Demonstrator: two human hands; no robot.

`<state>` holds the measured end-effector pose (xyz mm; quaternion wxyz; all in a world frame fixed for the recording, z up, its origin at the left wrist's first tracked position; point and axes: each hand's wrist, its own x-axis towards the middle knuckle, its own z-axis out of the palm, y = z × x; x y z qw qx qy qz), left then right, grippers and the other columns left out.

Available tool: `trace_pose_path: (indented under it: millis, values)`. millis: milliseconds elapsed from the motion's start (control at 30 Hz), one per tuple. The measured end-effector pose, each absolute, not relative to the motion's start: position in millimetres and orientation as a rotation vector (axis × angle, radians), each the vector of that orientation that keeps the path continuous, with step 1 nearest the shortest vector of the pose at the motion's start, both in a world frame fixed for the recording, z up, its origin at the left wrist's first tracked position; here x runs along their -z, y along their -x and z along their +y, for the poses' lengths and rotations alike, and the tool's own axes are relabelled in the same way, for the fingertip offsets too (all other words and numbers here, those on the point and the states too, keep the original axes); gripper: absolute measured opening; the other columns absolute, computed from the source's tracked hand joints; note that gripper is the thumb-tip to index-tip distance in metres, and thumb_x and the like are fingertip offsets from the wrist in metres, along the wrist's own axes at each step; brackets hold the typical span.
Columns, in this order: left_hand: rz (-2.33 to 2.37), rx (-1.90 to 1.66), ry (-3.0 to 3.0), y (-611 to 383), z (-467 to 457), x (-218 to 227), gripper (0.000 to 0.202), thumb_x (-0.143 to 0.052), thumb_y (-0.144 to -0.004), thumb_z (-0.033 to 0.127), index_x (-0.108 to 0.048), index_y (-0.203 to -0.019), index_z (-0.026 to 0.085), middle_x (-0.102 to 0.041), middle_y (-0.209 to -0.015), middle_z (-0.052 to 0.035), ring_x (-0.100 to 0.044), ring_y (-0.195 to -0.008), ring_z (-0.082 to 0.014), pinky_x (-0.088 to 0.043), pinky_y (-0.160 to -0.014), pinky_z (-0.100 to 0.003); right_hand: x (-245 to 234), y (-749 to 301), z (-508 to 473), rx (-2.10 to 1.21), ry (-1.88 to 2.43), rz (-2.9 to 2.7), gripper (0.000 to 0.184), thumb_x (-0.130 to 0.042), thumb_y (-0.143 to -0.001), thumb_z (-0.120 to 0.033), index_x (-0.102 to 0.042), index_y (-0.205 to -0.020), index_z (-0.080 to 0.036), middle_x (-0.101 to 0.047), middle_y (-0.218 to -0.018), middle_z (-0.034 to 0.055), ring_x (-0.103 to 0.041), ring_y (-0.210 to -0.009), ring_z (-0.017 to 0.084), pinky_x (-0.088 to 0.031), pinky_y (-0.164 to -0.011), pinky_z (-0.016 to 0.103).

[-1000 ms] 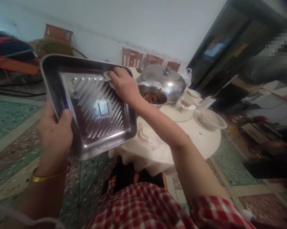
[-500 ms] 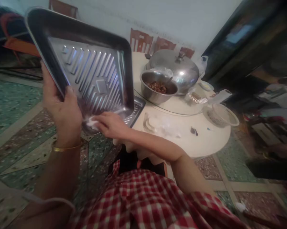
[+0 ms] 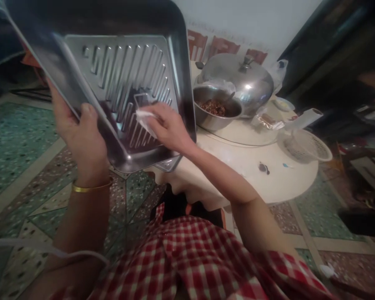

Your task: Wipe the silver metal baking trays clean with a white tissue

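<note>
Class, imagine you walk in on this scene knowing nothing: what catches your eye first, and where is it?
First, the big ribbed metal tray tilted up at upper left, gripped at its edge by the left hand. The right hand presses a white cloth onto its ridges. Behind, on the round table, a steel bowl of dark food sits before a domed lidded pot.

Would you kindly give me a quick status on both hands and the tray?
Left hand grips metal tray by its edge, tilted up. Right hand presses white tissue on the ribbed base. Nothing in the way.
</note>
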<state>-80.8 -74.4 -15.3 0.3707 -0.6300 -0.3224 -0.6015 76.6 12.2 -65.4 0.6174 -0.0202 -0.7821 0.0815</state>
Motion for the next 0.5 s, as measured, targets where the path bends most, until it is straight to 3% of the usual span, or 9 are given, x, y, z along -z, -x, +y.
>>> trace_pose_path:
  millis: [67, 233, 400, 500]
  values:
    - [-0.821, 1.557, 1.712, 75.1, -72.5, 17.3, 0.07, -0.046, -0.082, 0.002, -0.044, -0.151, 0.015, -0.047, -0.157, 0.0001, -0.043, -0.147, -0.0112, -0.029, -0.127, -0.03, 54.7, -61.2, 11.9, 0.009, 0.152, -1.696, 0.039, -0.037, -0.107, -0.023, -0.066, -0.133, -0.02, -0.07, -0.127, 0.0037, -0.061, -0.124, 0.018, -0.045, -0.109, 0.035]
    - [-0.684, 1.565, 1.744, 83.3, -68.0, 18.3, 0.068, -0.052, -0.081, 0.004, -0.052, -0.148, 0.02, -0.052, -0.153, 0.0008, -0.044, -0.146, -0.0143, -0.027, -0.128, -0.035, 78.1, -16.2, 6.6, 0.316, -0.022, -1.926, 0.041, -0.035, -0.107, -0.028, -0.067, -0.129, -0.014, -0.069, -0.124, 0.0051, -0.06, -0.117, 0.016, -0.047, -0.105, 0.03]
    - [-0.587, 1.586, 1.692, 93.7, -54.7, 14.9, 0.049, -0.055, -0.081, 0.01, -0.059, -0.129, 0.012, -0.063, -0.134, -0.0077, -0.058, -0.13, -0.0171, -0.039, -0.12, -0.036, 108.8, -22.2, 12.4, 0.425, 0.077, -2.102, 0.034, -0.039, -0.105, -0.023, -0.073, -0.107, -0.019, -0.07, -0.107, 0.0052, -0.061, -0.105, 0.02, -0.05, -0.086, 0.035]
    - [-0.664, 1.644, 1.605, 96.8, -42.8, 6.9, 0.049, -0.049, -0.08, 0.013, -0.051, -0.128, 0.01, -0.064, -0.129, -0.0106, -0.062, -0.122, -0.0147, -0.044, -0.115, -0.034, 106.8, -41.7, 26.7, 0.533, 0.155, -2.107, 0.03, -0.043, -0.105, -0.022, -0.072, -0.097, -0.016, -0.068, -0.101, 0.0079, -0.058, -0.108, 0.024, -0.047, -0.082, 0.038]
